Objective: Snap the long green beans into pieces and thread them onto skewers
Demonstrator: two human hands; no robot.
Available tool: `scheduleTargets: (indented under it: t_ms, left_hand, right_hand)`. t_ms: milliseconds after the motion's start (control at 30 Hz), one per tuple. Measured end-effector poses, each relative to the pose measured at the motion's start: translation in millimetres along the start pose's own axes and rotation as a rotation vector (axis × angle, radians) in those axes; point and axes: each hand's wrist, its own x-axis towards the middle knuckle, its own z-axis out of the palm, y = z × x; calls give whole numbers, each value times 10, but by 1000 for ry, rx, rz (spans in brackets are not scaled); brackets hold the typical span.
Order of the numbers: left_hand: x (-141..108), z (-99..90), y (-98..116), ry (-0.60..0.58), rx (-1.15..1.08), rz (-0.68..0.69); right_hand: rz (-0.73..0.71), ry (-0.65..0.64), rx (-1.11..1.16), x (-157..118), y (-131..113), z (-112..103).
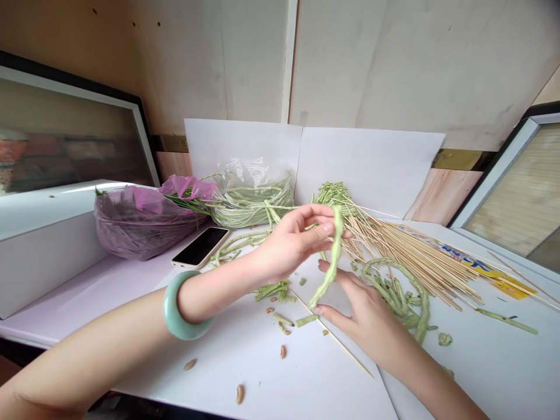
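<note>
My left hand (pixel 301 236), with a pale green bangle (pixel 175 309) on its wrist, pinches the upper part of a long bean (pixel 333 256). The bean is lumpy and light green, hanging down at a slant above the white tabletop. Beside its lower end, my right hand (pixel 356 297) is spread with thumb and fingers apart. The thumb is close to the bean's tip; whether they touch I cannot tell. Below lie cut bean pieces (pixel 273 290), a single wooden skewer (pixel 341 344) and several loose brown seeds (pixel 240 394).
Many bamboo skewers (pixel 411 256) fan out at right near a yellow wrapper (pixel 516 287). Bean scraps (pixel 402 297) lie by my right hand. Behind are a cut-bean pile (pixel 330 192), a clear bag of beans (pixel 249 201), a purple bag (pixel 144 224) and a phone (pixel 201 247).
</note>
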Motion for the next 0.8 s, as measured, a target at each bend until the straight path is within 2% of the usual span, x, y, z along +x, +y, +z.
scheduleTargets:
  t_ms: [67,167,333,433,533,600,700,800]
  left_hand:
    - [-16,63,-37,-18,-32,-58]
    - [-15,65,-44,-43,-51,-70]
    - [-22,-101,-55,-47,6,-107]
    - [-54,-190,-72,-39,55,-187]
    - [-85,-233,-61,-69,90,-245]
    - [-101,-238,-40,-94,132,-307]
    - [-135,-211,-16,-225,196,-467]
    - [-184,-155,-32,-361,217,-554]
  right_hand:
    - [3,-45,51,1,-28,8]
    - [47,-133,211,-17,-45,-12]
    - [129,-342,837,-58,-75,-53]
    - [188,-371,1073,-80,-167,-74]
    - [167,-280,1152,-108,-253,-108]
    - [138,-129,1159,-114,-268,-137]
    - [111,136,1141,-84,-224,-173]
    - [130,294,1137,-32,-155,-182]
